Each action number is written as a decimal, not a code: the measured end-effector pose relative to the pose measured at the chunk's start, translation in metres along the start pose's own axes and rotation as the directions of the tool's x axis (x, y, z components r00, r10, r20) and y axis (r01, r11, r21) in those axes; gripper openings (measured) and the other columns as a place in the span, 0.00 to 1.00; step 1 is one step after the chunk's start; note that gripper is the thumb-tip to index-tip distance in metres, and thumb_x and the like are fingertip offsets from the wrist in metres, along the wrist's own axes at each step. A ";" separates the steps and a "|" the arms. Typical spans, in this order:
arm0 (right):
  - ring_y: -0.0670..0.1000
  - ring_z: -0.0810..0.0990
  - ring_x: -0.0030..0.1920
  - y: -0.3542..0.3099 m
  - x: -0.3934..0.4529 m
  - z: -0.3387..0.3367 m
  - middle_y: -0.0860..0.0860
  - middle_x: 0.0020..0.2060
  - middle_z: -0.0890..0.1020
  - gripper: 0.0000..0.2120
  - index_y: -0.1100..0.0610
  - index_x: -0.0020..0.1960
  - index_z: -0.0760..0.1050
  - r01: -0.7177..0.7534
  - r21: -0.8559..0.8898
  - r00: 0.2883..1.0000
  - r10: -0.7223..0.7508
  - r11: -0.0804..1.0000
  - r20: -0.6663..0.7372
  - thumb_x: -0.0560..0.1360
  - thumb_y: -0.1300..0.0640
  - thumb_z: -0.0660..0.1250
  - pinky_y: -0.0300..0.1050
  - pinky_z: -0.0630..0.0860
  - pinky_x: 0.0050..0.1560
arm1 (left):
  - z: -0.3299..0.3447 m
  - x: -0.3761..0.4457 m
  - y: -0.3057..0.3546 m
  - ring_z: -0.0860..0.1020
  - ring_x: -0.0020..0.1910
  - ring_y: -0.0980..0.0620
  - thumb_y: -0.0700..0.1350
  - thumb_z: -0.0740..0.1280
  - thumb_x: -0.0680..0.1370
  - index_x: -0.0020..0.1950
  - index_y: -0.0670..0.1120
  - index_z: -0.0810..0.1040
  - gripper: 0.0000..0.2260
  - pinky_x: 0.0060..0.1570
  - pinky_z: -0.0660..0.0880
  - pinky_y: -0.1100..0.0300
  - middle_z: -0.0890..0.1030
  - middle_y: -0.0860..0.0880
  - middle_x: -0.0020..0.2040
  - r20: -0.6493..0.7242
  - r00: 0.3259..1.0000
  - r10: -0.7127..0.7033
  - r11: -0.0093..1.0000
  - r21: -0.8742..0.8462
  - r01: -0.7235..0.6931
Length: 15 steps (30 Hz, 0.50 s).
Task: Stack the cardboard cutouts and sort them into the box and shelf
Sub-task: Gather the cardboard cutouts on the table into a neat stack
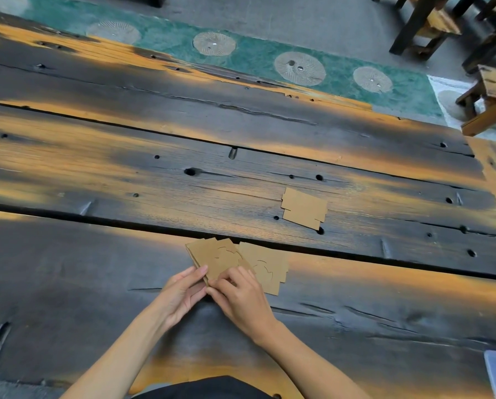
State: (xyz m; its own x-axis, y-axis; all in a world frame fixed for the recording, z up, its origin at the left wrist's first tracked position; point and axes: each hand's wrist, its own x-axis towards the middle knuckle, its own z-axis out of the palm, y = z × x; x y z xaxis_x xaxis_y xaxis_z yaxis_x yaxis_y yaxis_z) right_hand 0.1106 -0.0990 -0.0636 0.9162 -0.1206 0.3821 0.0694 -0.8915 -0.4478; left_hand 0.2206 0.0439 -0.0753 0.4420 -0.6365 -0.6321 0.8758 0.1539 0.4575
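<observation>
Both hands pinch the near corner of the held stack [218, 259]: the left hand [180, 295] from the left, the right hand [241, 298] from the right. To square it well, I would tap its edges on the surface [97, 269]. Its long axis runs away from the person, leaning left. Other cutouts [269, 267] lie just beside it; a flat piece [304, 208] lies farther off.

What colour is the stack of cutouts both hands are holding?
Plain kraft brown, the stack of cutouts has no print, only curved cut lines; seen in the head view.
</observation>
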 end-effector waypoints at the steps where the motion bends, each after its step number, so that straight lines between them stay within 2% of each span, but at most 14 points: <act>1: 0.54 0.77 0.42 0.000 -0.001 0.001 0.50 0.43 0.79 0.09 0.54 0.49 0.82 -0.004 0.000 1.000 0.004 1.000 0.006 0.81 0.50 0.69 0.47 0.71 0.40 | 0.000 0.001 0.000 0.85 0.56 0.45 0.40 0.72 0.76 0.63 0.39 0.83 0.16 0.47 0.84 0.57 0.82 0.36 0.64 -0.012 1.000 0.003 1.000 0.012 -0.003; 4: 0.55 0.78 0.42 0.001 -0.002 0.002 0.51 0.43 0.80 0.09 0.55 0.48 0.83 -0.019 0.012 0.999 0.019 1.000 0.028 0.80 0.50 0.69 0.48 0.74 0.40 | 0.000 0.004 0.000 0.85 0.57 0.44 0.38 0.70 0.76 0.66 0.37 0.79 0.18 0.48 0.84 0.57 0.83 0.36 0.63 -0.039 0.999 0.001 0.999 0.051 0.001; 9: 0.54 0.78 0.45 0.004 -0.009 0.005 0.51 0.46 0.80 0.06 0.55 0.50 0.82 -0.072 0.046 0.994 0.068 0.996 0.085 0.80 0.53 0.68 0.48 0.75 0.44 | -0.005 0.009 0.003 0.85 0.58 0.43 0.35 0.67 0.79 0.64 0.38 0.80 0.14 0.52 0.84 0.55 0.85 0.38 0.61 -0.098 0.995 -0.012 0.985 0.168 0.029; 12: 0.52 0.77 0.48 0.020 -0.010 0.002 0.51 0.49 0.80 0.04 0.56 0.52 0.81 -0.245 0.107 0.969 0.241 0.964 0.046 0.79 0.58 0.68 0.47 0.76 0.48 | -0.013 0.010 0.008 0.85 0.58 0.45 0.35 0.68 0.79 0.62 0.41 0.82 0.12 0.57 0.82 0.52 0.86 0.40 0.59 -0.163 0.987 0.004 0.966 0.255 0.038; 15: 0.51 0.76 0.56 0.055 -0.009 -0.007 0.50 0.54 0.78 0.11 0.56 0.60 0.78 -0.529 0.068 0.847 0.523 0.846 0.094 0.78 0.59 0.67 0.49 0.75 0.58 | -0.023 0.009 0.016 0.85 0.59 0.46 0.36 0.68 0.79 0.63 0.43 0.82 0.13 0.62 0.77 0.50 0.87 0.43 0.58 -0.213 0.977 0.019 0.940 0.337 0.055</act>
State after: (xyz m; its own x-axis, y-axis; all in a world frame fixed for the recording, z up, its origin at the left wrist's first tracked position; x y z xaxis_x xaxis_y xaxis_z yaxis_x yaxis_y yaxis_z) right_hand 0.1030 -0.1498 -0.0864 0.8495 -0.5274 0.0140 -0.3994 -0.6602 -0.6362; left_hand 0.2429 0.0578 -0.0885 0.4898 -0.4577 -0.7421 0.7823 -0.1451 0.6058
